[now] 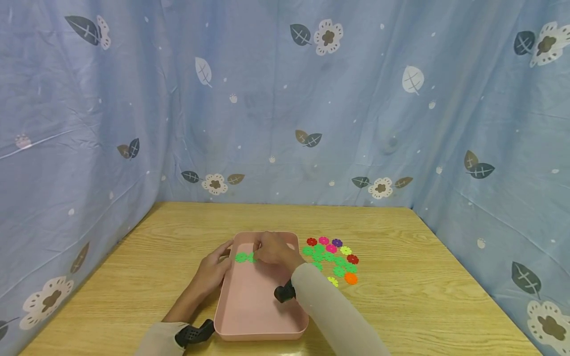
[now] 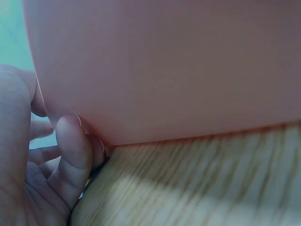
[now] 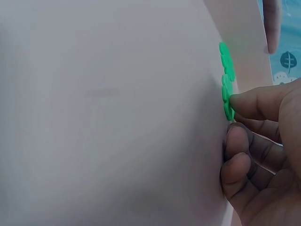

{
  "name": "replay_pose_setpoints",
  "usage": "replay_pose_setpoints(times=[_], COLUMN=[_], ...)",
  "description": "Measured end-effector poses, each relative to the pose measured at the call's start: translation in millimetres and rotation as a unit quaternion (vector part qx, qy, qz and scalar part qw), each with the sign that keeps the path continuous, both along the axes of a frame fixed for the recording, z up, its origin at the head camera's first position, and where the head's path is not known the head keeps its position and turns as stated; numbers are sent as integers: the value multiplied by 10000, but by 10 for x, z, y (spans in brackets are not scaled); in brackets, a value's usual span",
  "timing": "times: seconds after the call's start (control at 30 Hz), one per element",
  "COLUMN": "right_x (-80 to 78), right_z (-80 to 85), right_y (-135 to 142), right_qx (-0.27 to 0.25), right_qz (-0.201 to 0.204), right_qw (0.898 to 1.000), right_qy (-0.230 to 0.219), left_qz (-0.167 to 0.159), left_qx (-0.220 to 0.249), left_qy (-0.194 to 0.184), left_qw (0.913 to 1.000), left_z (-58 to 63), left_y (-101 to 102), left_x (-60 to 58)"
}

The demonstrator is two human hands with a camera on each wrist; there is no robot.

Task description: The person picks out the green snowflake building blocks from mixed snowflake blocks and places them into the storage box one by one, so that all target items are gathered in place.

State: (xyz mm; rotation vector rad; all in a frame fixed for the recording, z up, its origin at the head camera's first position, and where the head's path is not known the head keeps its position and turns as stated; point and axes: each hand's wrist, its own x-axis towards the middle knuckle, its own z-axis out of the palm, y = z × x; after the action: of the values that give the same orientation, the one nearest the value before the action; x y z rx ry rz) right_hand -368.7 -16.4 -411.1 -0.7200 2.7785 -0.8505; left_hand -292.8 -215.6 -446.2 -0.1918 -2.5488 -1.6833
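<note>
A pink tray [image 1: 260, 311] lies on the table, and my left hand [image 1: 213, 269] holds it at its far left side. In the left wrist view, the thumb [image 2: 71, 134] touches the outer wall and other fingers bend around the corner. Inside the tray, my right hand [image 1: 272, 248] pinches a green flower-shaped plastic disc [image 3: 227, 106]. Another green disc [image 1: 241, 257] stands in line to its left, seemingly joined to it. The right fingers partly hide where the held disc ends.
Several loose flower-shaped discs lie right of the tray: many green discs [image 1: 339, 272], an orange disc [image 1: 351, 278], plus red, pink, purple and yellow ones. The wooden table [image 1: 423, 291] meets a blue patterned curtain [image 1: 276, 99] at the back and both sides.
</note>
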Motion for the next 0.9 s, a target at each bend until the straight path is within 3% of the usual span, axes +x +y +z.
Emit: replay_pose_setpoints(times=[0.53,0.73,0.9], right_x=[-8,22,17], right_z=[44,161,283], right_y=[37,77,95], right_qx=[-2,73,521], right_qz=[31,138,81], right_qw=[9998,9985,9974], right_qy=[-187,-522,-494], left_qz=[-22,-20,-38], left_qx=[51,45,39], left_qy=[-18,-16,-7], left_qw=[10000,10000,10000], left_z=[-12,-2,-1], left_y=[-3,-3,1], left_x=[-6,13,14])
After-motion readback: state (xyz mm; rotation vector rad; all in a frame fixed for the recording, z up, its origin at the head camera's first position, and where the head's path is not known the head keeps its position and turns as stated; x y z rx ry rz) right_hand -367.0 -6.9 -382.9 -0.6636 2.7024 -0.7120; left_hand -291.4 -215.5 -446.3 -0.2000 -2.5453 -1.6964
